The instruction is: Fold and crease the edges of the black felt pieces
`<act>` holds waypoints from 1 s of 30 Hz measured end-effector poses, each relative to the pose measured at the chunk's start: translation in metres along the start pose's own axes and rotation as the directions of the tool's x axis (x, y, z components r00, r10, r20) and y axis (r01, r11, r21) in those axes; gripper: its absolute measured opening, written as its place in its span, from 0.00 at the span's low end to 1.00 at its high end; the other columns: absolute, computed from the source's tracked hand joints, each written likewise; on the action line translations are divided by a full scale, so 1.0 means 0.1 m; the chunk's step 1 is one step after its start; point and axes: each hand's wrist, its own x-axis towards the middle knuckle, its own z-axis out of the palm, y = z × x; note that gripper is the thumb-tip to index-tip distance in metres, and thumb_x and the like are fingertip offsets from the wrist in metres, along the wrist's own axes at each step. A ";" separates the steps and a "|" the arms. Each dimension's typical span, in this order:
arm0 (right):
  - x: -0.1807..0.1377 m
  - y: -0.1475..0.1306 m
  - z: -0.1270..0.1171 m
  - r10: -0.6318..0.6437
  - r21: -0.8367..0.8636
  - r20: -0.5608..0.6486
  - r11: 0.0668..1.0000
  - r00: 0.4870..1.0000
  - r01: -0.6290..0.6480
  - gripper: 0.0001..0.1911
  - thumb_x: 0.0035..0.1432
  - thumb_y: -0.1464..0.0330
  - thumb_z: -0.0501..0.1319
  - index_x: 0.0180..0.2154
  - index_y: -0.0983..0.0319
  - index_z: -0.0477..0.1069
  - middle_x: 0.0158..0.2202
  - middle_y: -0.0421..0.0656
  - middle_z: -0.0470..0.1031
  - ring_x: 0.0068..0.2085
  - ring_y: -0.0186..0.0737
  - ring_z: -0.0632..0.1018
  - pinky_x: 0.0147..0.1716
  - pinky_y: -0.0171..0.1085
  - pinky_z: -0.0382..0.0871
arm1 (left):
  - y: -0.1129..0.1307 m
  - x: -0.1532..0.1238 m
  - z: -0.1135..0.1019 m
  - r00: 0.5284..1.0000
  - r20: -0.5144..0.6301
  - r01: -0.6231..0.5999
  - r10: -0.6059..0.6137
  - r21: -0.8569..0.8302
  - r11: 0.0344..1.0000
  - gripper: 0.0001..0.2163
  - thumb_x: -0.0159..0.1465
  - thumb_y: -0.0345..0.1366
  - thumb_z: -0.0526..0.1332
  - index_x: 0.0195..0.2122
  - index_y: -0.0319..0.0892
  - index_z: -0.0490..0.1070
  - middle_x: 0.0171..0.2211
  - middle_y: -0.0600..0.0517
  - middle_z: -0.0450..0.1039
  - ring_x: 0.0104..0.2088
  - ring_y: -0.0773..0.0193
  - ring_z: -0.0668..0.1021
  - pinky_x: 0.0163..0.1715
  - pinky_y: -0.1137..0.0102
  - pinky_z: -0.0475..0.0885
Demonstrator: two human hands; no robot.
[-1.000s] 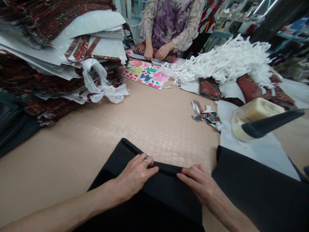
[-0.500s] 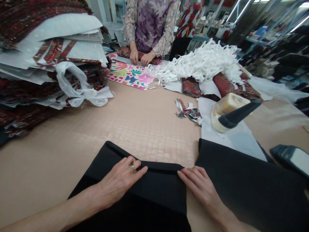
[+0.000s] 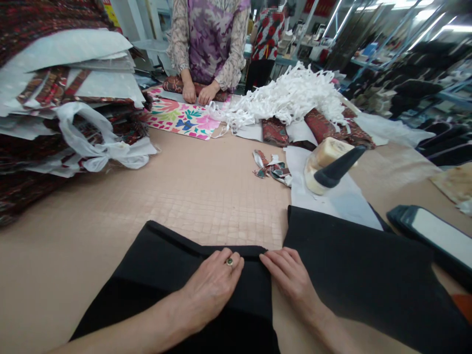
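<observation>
A black fabric piece [image 3: 155, 258] lies flat on the tan table [image 3: 191, 182] in front of me, its far edge folded over into a narrow hem. My left hand [image 3: 212, 285], with a ring on one finger, presses flat on that fold near its right end. My right hand [image 3: 289, 275] rests its fingertips on the fabric's right corner, close beside the left hand. A second black fabric piece [image 3: 354, 265] lies just to the right.
A tall stack of patterned cloth and white sheets [image 3: 62, 98] fills the left. A person in a purple top [image 3: 208, 39] works at the far edge on floral fabric [image 3: 177, 118]. White strips [image 3: 291, 98], a yellowish block with black handle [image 3: 328, 162], scraps [image 3: 271, 167], a phone [image 3: 435, 236] sit right.
My left hand has slid right along the folded edge until it sits next to my right hand. The view has shifted right, bringing the phone into sight.
</observation>
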 end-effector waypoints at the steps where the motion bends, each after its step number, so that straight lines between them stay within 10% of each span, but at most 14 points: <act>1: -0.01 0.01 0.00 0.020 0.002 -0.020 1.000 1.000 -0.020 0.14 0.61 0.78 0.49 0.46 0.66 0.67 0.37 0.47 0.74 0.39 0.38 0.73 0.40 0.43 0.64 | 0.00 0.03 0.01 1.000 0.011 0.006 -0.006 0.004 1.000 0.22 0.57 0.21 0.51 0.54 0.30 0.57 0.47 0.39 0.65 0.45 0.53 0.68 0.44 0.60 0.67; 14: -0.06 0.00 -0.01 0.011 -0.030 -0.052 0.999 0.999 -0.012 0.15 0.61 0.77 0.48 0.46 0.66 0.68 0.38 0.47 0.75 0.40 0.39 0.74 0.40 0.43 0.65 | -0.05 0.13 0.04 0.998 0.062 0.028 -0.032 0.064 0.998 0.33 0.53 0.22 0.55 0.60 0.43 0.50 0.50 0.42 0.62 0.49 0.51 0.65 0.46 0.58 0.64; 22: -0.15 -0.12 0.00 0.227 -0.139 -0.084 0.962 0.970 -0.237 0.19 0.60 0.79 0.47 0.50 0.64 0.65 0.44 0.48 0.74 0.46 0.44 0.72 0.43 0.46 0.62 | 0.02 0.20 -0.02 0.998 0.064 0.013 -0.020 0.106 0.994 0.28 0.56 0.25 0.55 0.59 0.41 0.54 0.48 0.41 0.65 0.48 0.49 0.67 0.44 0.58 0.65; 30: -0.18 -0.28 0.21 0.158 -0.159 -0.072 0.973 0.985 -0.167 0.23 0.59 0.79 0.44 0.55 0.64 0.60 0.48 0.48 0.72 0.51 0.45 0.70 0.43 0.44 0.60 | -0.01 -0.01 0.12 0.999 0.029 0.035 -0.040 0.139 0.990 0.27 0.56 0.24 0.51 0.59 0.31 0.51 0.53 0.39 0.61 0.51 0.51 0.65 0.49 0.59 0.63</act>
